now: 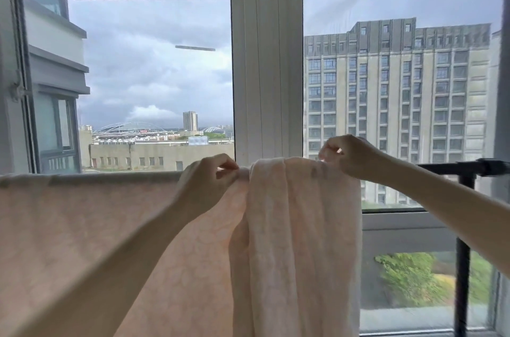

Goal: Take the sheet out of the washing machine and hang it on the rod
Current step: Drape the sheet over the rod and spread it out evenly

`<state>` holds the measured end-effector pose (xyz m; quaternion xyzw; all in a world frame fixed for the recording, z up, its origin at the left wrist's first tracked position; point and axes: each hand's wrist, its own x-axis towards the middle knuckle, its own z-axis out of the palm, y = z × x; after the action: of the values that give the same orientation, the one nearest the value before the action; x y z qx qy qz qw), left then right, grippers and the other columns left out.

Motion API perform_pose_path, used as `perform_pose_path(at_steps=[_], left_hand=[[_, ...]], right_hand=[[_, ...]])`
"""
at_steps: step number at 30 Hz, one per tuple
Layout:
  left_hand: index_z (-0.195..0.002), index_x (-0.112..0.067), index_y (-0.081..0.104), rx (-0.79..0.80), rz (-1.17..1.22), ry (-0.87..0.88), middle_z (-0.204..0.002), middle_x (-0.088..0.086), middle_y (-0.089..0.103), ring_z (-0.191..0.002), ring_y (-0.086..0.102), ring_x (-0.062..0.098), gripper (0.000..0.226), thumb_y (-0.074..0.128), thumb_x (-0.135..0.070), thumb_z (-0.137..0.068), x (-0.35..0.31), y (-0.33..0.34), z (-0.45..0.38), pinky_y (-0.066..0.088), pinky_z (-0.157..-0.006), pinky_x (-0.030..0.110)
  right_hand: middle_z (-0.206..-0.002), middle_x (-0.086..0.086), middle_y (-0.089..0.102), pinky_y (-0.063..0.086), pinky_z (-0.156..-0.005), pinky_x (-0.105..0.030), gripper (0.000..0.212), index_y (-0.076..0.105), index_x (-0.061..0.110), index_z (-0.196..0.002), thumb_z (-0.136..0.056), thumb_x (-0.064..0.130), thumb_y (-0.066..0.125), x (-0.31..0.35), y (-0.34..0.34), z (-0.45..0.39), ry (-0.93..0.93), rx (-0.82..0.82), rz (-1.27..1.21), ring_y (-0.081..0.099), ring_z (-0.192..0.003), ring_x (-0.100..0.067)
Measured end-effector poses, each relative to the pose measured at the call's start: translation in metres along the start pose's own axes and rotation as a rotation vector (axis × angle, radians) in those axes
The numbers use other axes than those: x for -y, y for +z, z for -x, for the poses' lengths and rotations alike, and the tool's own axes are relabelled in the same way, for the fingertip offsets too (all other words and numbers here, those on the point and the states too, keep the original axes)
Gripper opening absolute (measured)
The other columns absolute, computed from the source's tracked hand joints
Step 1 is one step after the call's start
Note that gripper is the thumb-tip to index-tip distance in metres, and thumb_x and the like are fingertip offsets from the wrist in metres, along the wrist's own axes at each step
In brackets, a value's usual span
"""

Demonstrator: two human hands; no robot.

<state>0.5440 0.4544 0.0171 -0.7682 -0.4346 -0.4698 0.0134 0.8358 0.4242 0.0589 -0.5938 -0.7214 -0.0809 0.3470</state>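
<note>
Window (266, 60) glazing fills the background, a white central mullion dividing two panes, with tall buildings and overcast sky beyond. Pale pink sheet (110, 226) hangs over the rod across the lower frame: the left portion is spread flat and taut along the top edge, the right portion bunched into vertical folds draped over the bar. Black rod (452, 167) shows bare only at the right, where it meets a dark upright post (462, 281) of the rack. Left hand (209, 182) sits at the sheet's top edge beside the bunched section, fingertips curled and pinching the fabric. Right hand (350, 156) rests atop the bunched folds, thumb and fingers pinching a small ridge of cloth at the crest. Both forearms reach upward from the lower corners.
</note>
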Motion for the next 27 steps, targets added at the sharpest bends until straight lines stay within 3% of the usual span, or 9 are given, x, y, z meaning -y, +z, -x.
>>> perform_pose_path(at_steps=[3, 5, 9, 13, 17, 20, 24, 27], left_hand=[[-0.081, -0.031, 0.070, -0.008, 0.027, 0.001, -0.081, -0.021, 0.070, -0.087, 0.066, 0.002, 0.007, 0.071, -0.036, -0.086, 0.004, -0.002, -0.002, 0.052, -0.080, 0.033], [-0.075, -0.031, 0.068, -0.034, 0.044, -0.019, -0.077, -0.019, 0.069, -0.084, 0.065, 0.004, 0.012, 0.071, -0.028, -0.086, 0.006, -0.004, -0.003, 0.049, -0.076, 0.031], [-0.070, -0.029, 0.063, -0.067, 0.025, -0.058, -0.073, -0.015, 0.066, -0.077, 0.060, 0.011, 0.020, 0.067, -0.021, -0.088, 0.008, -0.005, -0.007, 0.046, -0.073, 0.032], [-0.073, -0.028, 0.062, -0.093, -0.005, -0.099, -0.075, -0.011, 0.066, -0.081, 0.061, 0.021, 0.017, 0.064, -0.022, -0.090, 0.009, 0.001, -0.010, 0.050, -0.081, 0.041], [-0.078, -0.026, 0.062, -0.155, -0.005, -0.110, -0.077, -0.007, 0.067, -0.085, 0.063, 0.024, 0.015, 0.062, -0.021, -0.091, 0.008, 0.007, -0.009, 0.050, -0.084, 0.041], [-0.079, -0.025, 0.061, -0.177, -0.039, -0.104, -0.077, -0.006, 0.067, -0.085, 0.063, 0.024, 0.014, 0.060, -0.022, -0.093, 0.002, 0.011, -0.007, 0.047, -0.083, 0.038], [-0.084, -0.023, 0.065, -0.177, -0.133, -0.072, -0.083, -0.004, 0.071, -0.085, 0.065, 0.021, 0.012, 0.057, -0.021, -0.093, -0.008, 0.013, -0.005, 0.048, -0.076, 0.035], [-0.088, -0.021, 0.069, -0.201, -0.128, 0.181, -0.090, -0.009, 0.069, -0.081, 0.064, 0.013, 0.008, 0.062, -0.016, -0.090, -0.024, 0.017, -0.001, 0.050, -0.073, 0.030]], right_hand=[[-0.061, -0.005, 0.052, 0.038, -0.058, -0.035, 0.041, 0.048, 0.004, -0.063, -0.095, 0.029, 0.049, 0.004, 0.010, 0.002, -0.069, 0.120, 0.079, 0.046, -0.059, -0.020], [-0.055, -0.006, 0.042, 0.031, -0.056, -0.033, 0.042, 0.043, 0.005, -0.058, -0.096, 0.023, 0.049, 0.004, 0.014, 0.002, -0.119, 0.094, 0.060, 0.036, -0.055, -0.015], [-0.065, -0.008, 0.060, 0.041, -0.064, -0.034, 0.037, 0.057, 0.002, -0.066, -0.098, 0.018, 0.048, -0.006, 0.010, -0.003, -0.154, -0.127, 0.126, 0.054, -0.066, -0.021], [-0.069, -0.009, 0.058, 0.040, -0.068, -0.031, 0.033, 0.055, 0.007, -0.070, -0.099, 0.020, 0.047, -0.028, -0.022, -0.012, -0.128, -0.332, 0.271, 0.054, -0.067, -0.025], [-0.078, -0.013, 0.063, 0.049, -0.076, -0.038, 0.030, 0.060, 0.006, -0.075, -0.096, 0.027, 0.052, -0.065, -0.042, -0.007, 0.044, -0.272, 0.448, 0.060, -0.078, -0.030], [-0.089, -0.009, 0.062, 0.043, -0.083, -0.039, 0.025, 0.067, 0.007, -0.081, -0.094, 0.024, 0.054, -0.075, -0.037, 0.006, 0.088, -0.173, 0.571, 0.054, -0.097, -0.029], [-0.096, 0.000, 0.062, 0.040, -0.087, -0.040, 0.019, 0.070, 0.016, -0.092, -0.093, 0.027, 0.055, -0.050, -0.028, 0.013, -0.091, -0.180, 0.336, 0.052, -0.099, -0.022], [-0.094, 0.009, 0.062, 0.043, -0.078, -0.029, 0.020, 0.069, 0.020, -0.097, -0.093, 0.035, 0.056, -0.018, -0.013, 0.017, -0.219, -0.073, 0.118, 0.056, -0.090, -0.010]])
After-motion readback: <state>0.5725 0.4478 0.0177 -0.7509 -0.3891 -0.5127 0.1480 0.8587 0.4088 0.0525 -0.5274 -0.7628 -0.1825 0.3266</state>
